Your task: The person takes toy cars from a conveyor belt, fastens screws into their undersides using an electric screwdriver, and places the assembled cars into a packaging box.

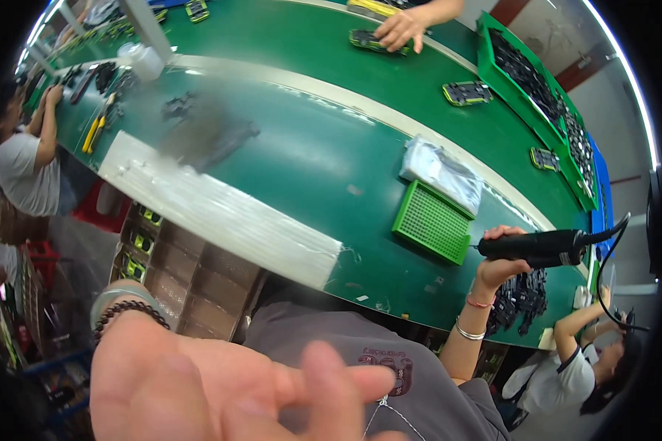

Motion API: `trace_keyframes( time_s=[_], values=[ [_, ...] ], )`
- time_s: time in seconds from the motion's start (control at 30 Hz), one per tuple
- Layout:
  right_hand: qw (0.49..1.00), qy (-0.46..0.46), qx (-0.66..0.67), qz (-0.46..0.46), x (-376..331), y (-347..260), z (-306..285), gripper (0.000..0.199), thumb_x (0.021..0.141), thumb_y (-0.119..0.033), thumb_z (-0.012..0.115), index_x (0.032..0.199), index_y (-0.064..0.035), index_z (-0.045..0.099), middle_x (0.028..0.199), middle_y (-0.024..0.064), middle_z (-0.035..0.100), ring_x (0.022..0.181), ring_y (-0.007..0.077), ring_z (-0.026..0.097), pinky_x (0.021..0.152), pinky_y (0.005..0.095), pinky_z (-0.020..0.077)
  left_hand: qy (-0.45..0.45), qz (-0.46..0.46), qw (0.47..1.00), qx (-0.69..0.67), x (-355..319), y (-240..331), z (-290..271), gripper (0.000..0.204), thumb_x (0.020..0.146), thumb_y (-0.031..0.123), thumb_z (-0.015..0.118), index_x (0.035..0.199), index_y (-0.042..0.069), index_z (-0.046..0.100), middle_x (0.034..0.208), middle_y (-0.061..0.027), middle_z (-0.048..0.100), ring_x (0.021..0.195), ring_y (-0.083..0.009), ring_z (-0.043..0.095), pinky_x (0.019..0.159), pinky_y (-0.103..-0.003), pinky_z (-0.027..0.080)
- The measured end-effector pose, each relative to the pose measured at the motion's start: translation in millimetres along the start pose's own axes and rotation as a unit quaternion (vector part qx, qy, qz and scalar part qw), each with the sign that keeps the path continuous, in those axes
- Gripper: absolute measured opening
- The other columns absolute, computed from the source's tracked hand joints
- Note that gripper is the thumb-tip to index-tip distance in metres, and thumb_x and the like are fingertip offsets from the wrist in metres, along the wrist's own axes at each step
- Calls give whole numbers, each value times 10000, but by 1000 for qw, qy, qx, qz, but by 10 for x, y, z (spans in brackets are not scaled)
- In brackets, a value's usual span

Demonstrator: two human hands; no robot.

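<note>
My left hand [221, 375] is raised very close at the lower left, palm up with fingers apart, partly blurred. It holds nothing, and a bangle and dark beads circle its wrist. At the right, my right hand [502, 270] is wrapped round a black electric screwdriver [538, 248], held level above the table with its tip pointing left. A black cable [603, 257] loops from its back end. Below that hand lies a pile of black plastic parts [521, 303]. Left of the tip is a green perforated tray [432, 222], with a clear plastic bag [441, 173] behind it.
A whitish strip [221, 217] lines the table's near edge above a divided cardboard box [191, 275] holding yellow-green toy cars. Beyond, a co-worker's hand [401, 29] touches a toy car chassis on the green belt [294, 37]. Green bins [544, 125] hold dark parts. Yellow-handled pliers [95, 128] lie far left.
</note>
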State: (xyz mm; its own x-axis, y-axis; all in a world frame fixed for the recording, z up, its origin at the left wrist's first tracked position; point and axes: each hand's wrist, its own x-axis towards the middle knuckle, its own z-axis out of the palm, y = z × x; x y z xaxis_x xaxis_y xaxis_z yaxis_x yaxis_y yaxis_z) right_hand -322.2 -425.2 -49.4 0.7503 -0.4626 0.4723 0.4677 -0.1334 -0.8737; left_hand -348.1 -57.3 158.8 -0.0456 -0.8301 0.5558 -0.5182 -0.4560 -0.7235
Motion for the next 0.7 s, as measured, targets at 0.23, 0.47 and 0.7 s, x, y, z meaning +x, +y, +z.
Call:
trace_keyframes(
  time_s=[0.23, 0.47, 0.7],
  values=[
    [998, 47, 25, 36, 17, -51, 23, 872, 592, -852, 361, 896, -39, 439, 680, 84, 478, 604, 192, 477, 583, 325, 438, 65, 139, 986, -58, 326, -237, 246, 364, 850, 478, 511, 752, 143, 617, 1046, -60, 350, 776, -134, 439, 474, -167, 396],
    [999, 44, 16, 26, 36, -66, 37, 875, 600, -851, 350, 885, -29, 439, 666, 77, 468, 596, 179, 480, 569, 312, 444, -173, -19, 966, -190, 349, -88, 41, 345, 790, 507, 596, 788, 164, 632, 1063, -58, 426, 812, -121, 463, 489, -160, 415],
    [998, 52, 6, 24, 22, -98, 100, 880, 589, -856, 340, 861, -24, 439, 650, 76, 471, 573, 178, 487, 565, 313, 455, -20, 115, 992, -45, 465, -287, 305, 422, 789, 564, 549, 743, 148, 604, 1013, 3, 423, 768, -107, 438, 504, -166, 393]
  ],
)
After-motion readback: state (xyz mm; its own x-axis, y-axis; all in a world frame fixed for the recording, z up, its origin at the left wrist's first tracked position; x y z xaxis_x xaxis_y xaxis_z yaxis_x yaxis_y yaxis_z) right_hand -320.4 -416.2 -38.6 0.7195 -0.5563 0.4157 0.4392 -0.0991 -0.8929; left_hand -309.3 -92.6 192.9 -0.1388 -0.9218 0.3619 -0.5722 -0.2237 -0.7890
